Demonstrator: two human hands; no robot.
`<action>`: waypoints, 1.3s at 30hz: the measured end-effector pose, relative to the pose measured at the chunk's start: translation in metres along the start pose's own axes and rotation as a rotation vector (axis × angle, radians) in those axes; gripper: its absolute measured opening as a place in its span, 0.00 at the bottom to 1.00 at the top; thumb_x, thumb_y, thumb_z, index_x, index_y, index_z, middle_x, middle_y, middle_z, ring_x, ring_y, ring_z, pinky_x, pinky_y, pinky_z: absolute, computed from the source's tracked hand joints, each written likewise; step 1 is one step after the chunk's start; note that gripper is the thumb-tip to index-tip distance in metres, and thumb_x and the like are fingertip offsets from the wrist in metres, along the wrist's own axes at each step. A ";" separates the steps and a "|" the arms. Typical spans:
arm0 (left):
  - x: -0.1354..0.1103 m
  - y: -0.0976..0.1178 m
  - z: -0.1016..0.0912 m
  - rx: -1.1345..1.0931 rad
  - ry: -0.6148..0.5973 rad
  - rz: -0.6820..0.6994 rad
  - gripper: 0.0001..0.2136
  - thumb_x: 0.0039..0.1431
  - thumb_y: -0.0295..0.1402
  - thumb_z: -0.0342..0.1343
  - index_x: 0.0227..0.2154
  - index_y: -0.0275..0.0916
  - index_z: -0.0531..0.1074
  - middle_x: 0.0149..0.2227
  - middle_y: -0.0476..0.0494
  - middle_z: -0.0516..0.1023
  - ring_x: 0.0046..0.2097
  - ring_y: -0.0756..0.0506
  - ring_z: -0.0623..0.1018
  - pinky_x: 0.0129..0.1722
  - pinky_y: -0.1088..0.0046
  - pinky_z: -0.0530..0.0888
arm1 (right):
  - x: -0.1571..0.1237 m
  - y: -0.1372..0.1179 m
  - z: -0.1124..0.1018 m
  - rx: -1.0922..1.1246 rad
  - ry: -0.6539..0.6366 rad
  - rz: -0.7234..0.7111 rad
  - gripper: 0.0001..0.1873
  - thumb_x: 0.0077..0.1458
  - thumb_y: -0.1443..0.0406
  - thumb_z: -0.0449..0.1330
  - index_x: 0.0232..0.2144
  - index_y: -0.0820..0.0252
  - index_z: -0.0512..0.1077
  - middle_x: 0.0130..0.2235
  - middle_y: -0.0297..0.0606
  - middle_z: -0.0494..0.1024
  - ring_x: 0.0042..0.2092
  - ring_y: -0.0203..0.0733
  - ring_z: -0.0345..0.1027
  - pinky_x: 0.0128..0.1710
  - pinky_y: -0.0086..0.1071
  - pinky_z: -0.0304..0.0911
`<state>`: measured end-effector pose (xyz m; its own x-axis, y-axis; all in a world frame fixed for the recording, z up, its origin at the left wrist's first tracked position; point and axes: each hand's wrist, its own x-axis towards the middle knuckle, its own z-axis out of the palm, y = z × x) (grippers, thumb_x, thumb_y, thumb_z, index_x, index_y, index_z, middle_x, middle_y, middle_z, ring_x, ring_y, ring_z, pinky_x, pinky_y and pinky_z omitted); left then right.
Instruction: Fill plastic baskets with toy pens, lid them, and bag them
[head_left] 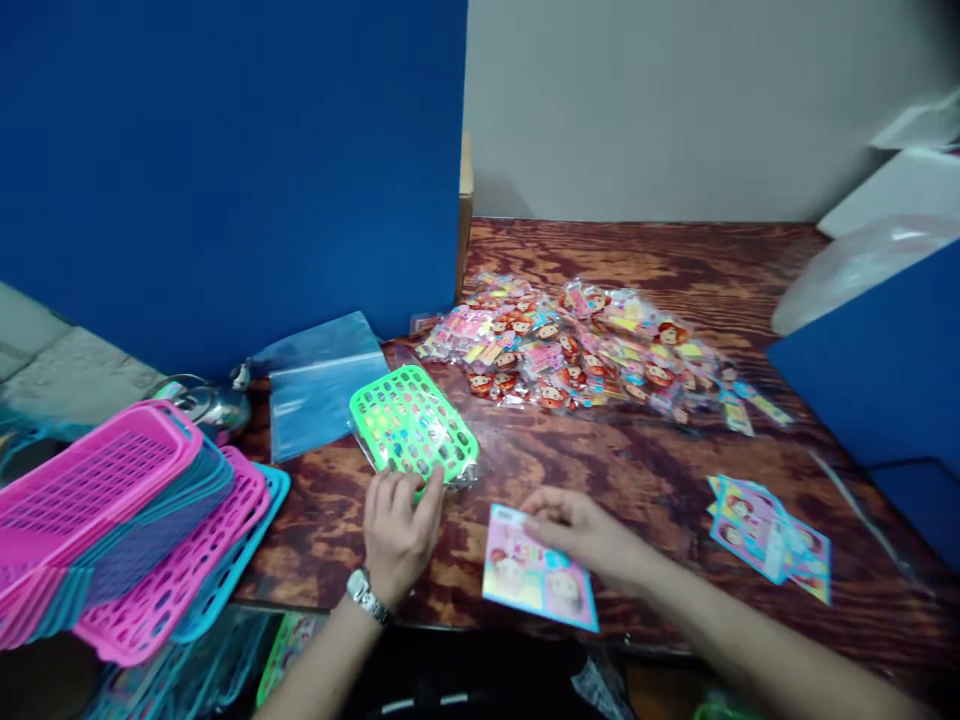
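Note:
My left hand [401, 535], with a metal watch on its wrist, is at the near edge of a bright green plastic basket [411, 420]. Its fingers are curled on that edge, where clear wrapping sticks out around the basket. Colourful contents show through the oval holes. My right hand [574, 525] pinches the top edge of a printed card [536, 580] in pink, yellow and blue with cartoon faces, held just above the table near its front edge. More such cards [765, 535] lie overlapping on the right of the table.
Small clear packets with cartoon prints [570, 350] are heaped at the back. Clear zip bags [322, 380] lie left of the green basket. Stacked pink and blue baskets [112, 500] fill the left side. Blue panels [225, 150] flank the wooden table [637, 480].

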<state>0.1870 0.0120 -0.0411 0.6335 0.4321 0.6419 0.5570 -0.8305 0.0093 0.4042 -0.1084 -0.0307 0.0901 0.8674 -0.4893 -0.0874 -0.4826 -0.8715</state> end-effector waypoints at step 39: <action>-0.025 0.006 -0.034 -0.190 -0.140 -0.138 0.20 0.58 0.28 0.53 0.54 0.39 0.62 0.45 0.37 0.71 0.43 0.42 0.72 0.41 0.67 0.71 | 0.015 0.012 0.039 0.090 -0.128 -0.001 0.15 0.45 0.54 0.64 0.26 0.60 0.68 0.22 0.27 0.69 0.24 0.30 0.61 0.25 0.25 0.55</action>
<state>0.1568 -0.0159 -0.0310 0.6341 0.5793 0.5123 0.5410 -0.8056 0.2413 0.3658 -0.0966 -0.0472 -0.0368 0.8789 -0.4756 -0.1763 -0.4742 -0.8626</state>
